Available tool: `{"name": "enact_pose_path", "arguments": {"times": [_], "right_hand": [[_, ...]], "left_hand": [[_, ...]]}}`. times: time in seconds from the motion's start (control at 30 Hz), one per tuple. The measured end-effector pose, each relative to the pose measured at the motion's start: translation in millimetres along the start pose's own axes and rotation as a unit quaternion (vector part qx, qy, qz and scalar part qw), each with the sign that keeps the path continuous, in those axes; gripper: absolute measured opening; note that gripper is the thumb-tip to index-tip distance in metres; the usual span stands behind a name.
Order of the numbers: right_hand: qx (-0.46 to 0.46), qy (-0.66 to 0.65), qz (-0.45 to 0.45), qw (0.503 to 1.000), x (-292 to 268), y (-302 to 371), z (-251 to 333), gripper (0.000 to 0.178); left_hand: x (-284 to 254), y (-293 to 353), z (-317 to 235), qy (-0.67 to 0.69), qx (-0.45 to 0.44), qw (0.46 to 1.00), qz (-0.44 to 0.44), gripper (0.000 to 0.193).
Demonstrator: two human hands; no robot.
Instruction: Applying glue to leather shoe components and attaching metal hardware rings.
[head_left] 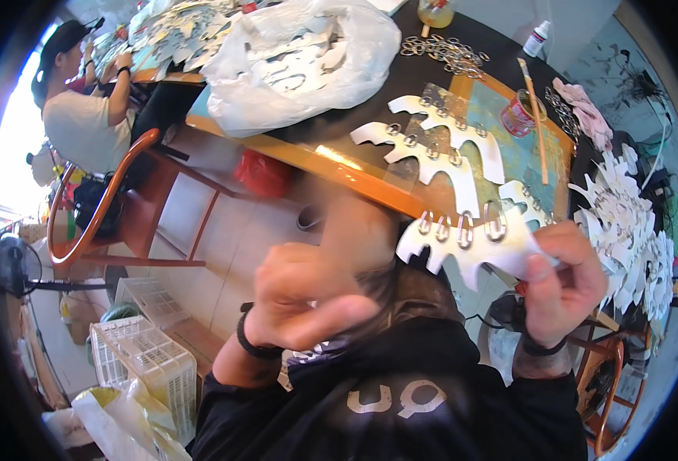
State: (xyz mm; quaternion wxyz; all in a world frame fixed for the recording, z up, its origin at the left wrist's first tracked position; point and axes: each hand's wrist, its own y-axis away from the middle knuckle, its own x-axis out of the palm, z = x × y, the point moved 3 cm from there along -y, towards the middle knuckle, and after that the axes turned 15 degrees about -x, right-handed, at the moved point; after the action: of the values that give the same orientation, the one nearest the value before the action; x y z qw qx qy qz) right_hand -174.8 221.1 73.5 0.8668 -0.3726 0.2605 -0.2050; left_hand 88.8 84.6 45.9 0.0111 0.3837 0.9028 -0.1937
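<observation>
My right hand (565,280) pinches the right end of a white scalloped piece (500,250), which looks like cut leather or sheet, between thumb and fingers. Several oval metal rings stand along the piece's upper edge. Left of it, in front of my body, is my left hand (308,296); motion smears its fingers, and whether it holds anything does not show. On the table just beyond, two similar white pieces (462,180) (489,157) lie with rings set along their edges. Another one (517,194) is partly hidden behind the held piece.
A plastic bag (231,96) of white pieces stands on the table. A ring pile (446,58), a red can (517,115), a brush (538,134) and a white bottle (536,38) sit farther back. More cut pieces (623,223) heap at right. A person (85,115) sits at left.
</observation>
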Motion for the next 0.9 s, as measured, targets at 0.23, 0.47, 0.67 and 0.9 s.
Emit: {"name": "enact_pose_path", "arguments": {"times": [0.23,0.47,0.67,0.9], "right_hand": [[-0.290,0.090,0.143,0.942,58,-2,17,0.027],[-0.325,0.090,0.174,0.925,78,13,13,0.032],[-0.190,-0.094,0.170,0.962,63,1,-11,0.041],[-0.234,0.006,0.104,0.967,76,8,-12,0.033]], "left_hand": [[36,-3,-5,0.038,-0.215,0.975,0.027,0.027],[27,-4,-7,-0.057,-0.234,0.970,0.017,0.017],[7,-7,-12,-0.135,-0.194,0.971,0.049,0.022],[8,-23,-17,-0.143,-0.165,0.968,0.121,0.020]]}}
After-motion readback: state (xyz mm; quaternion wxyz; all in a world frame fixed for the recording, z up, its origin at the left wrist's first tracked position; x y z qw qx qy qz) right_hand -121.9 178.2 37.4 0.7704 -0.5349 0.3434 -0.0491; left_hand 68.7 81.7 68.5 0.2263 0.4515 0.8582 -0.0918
